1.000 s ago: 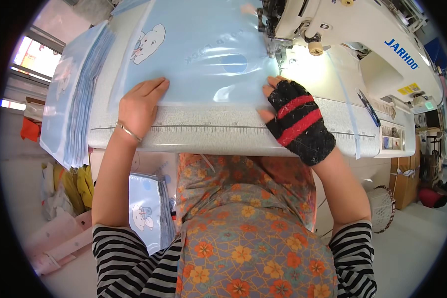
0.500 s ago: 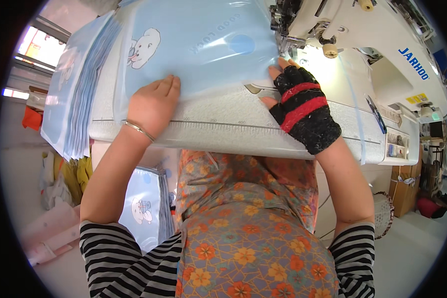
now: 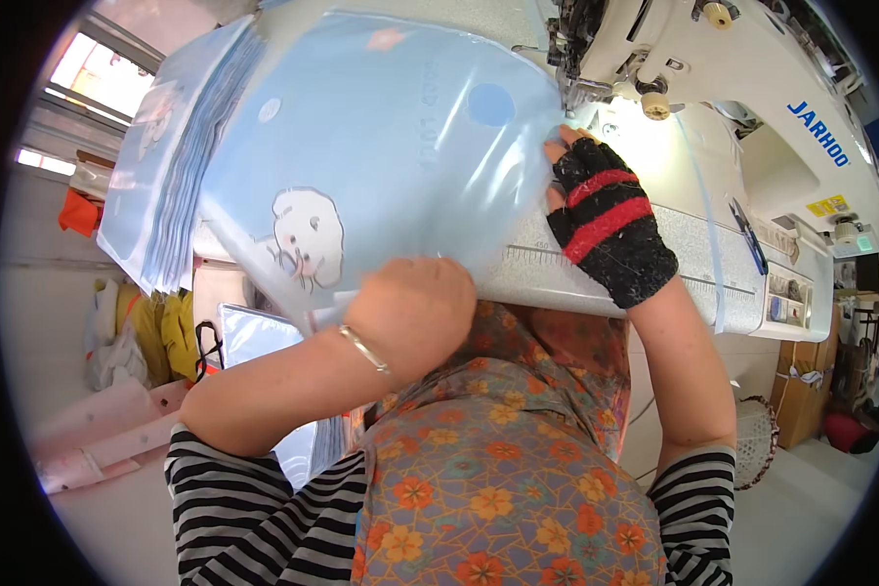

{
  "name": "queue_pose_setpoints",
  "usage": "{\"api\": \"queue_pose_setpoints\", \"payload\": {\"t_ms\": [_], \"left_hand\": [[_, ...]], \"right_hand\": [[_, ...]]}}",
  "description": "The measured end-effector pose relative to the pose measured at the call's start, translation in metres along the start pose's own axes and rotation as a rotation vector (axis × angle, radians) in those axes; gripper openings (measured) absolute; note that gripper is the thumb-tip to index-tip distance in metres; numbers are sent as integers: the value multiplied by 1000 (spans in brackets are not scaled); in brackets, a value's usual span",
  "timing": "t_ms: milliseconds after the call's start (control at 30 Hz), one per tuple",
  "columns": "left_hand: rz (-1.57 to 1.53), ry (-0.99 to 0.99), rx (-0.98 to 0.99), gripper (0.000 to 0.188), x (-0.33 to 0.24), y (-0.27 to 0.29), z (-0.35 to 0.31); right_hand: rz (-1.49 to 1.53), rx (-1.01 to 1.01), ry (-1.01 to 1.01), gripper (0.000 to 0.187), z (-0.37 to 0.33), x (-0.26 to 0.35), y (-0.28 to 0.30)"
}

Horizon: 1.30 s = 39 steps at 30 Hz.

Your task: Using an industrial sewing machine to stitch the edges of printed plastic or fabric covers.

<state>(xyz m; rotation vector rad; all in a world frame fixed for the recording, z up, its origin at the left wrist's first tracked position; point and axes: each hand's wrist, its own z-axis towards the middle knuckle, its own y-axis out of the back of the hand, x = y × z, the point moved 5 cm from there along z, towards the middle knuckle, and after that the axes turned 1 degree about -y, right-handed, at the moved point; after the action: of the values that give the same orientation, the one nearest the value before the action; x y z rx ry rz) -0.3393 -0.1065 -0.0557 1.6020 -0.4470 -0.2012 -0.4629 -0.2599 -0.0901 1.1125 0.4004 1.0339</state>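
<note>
A glossy light-blue plastic sheet (image 3: 381, 146) with a white cartoon animal print lies turned at an angle across the sewing machine bed, its near part hanging over the front edge. My left hand (image 3: 415, 313), bare with a bangle at the wrist, is closed on the sheet's near edge; its fingertips are hidden. At the sheet's right corner, beside the needle area, rests my right hand (image 3: 610, 220) in a black and red fingerless glove, fingers stretched out flat. The white sewing machine (image 3: 752, 107) stands at the upper right, its lamp lighting the bed.
A stack of similar blue sheets (image 3: 171, 156) hangs over the bed's left end. More sheets (image 3: 303, 439) lie below, by my lap. Blue-handled snips (image 3: 749, 237) lie on the bed at right, near a small parts tray (image 3: 789, 298). A ruler strip (image 3: 537, 259) runs along the front edge.
My left hand has moved right and toward me, closing on the sheet's near edge. The sheet has swung round, its near side pulled over the table edge. My right hand stays nearly in place.
</note>
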Motion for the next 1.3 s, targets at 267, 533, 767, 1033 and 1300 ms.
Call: {"api": "queue_pose_setpoints", "payload": {"t_ms": [267, 533, 767, 1033, 1300], "left_hand": [[-273, -96, -70, 20, -32, 5, 30], [-439, -48, -411, 46, -30, 8, 5], [-170, 420, -477, 64, 39, -39, -67], [-132, 379, -524, 55, 117, -42, -81], [-89, 300, -502, 52, 157, -40, -50]], "right_hand": [[166, 62, 162, 36, -45, 45, 23], [394, 8, 96, 30, -62, 42, 26], [275, -41, 73, 34, -59, 27, 26], [156, -20, 82, 43, -47, 33, 25], [98, 47, 49, 51, -27, 17, 16]]}}
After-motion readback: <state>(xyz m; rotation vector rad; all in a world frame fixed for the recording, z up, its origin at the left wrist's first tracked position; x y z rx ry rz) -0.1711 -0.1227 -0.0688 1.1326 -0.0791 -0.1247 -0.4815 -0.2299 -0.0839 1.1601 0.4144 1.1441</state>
